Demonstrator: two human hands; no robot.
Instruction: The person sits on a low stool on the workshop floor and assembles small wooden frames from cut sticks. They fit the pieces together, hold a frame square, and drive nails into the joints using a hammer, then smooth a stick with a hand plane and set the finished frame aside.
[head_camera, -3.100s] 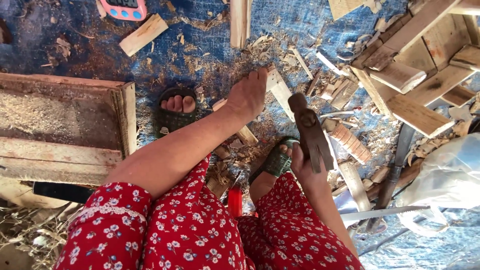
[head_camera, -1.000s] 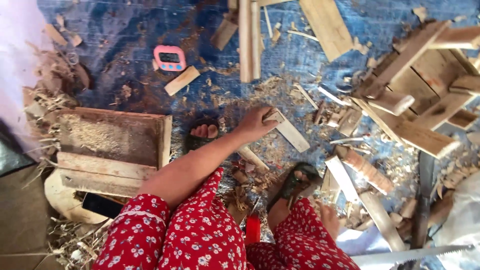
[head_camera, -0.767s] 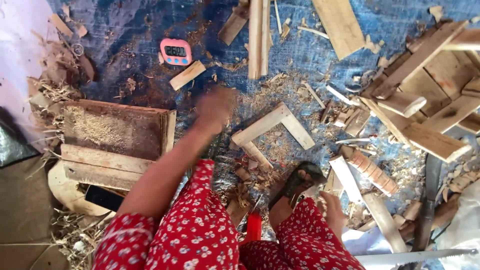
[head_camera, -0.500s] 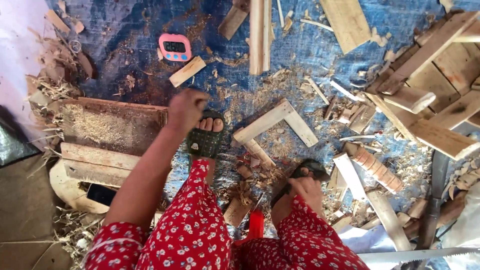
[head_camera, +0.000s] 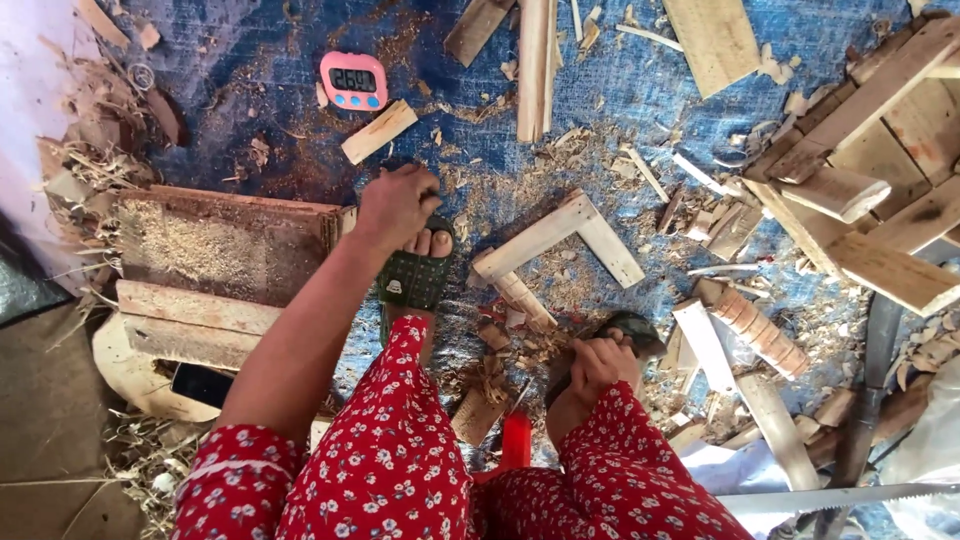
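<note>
My left hand (head_camera: 395, 205) lies back-up over the toes of my left foot in a green sandal (head_camera: 412, 280), fingers curled under, right beside the corner of a shallow wooden box (head_camera: 220, 240). Whether it holds anything is hidden. My right hand (head_camera: 598, 362) rests with curled fingers on my right foot in a dark sandal (head_camera: 632, 328). An L-shaped wooden corner piece (head_camera: 560, 235) lies untouched on the blue tarp between my two feet.
A pink digital timer (head_camera: 353, 80) and a small wood block (head_camera: 378, 130) lie beyond my left hand. Planks (head_camera: 535, 60) lie at the top, stacked pallet wood (head_camera: 880, 150) at right, a saw blade (head_camera: 830, 495) at bottom right. Shavings cover the tarp.
My left hand has let go of the L-shaped piece and swung left to my left foot. My right hand has moved up onto my right foot.
</note>
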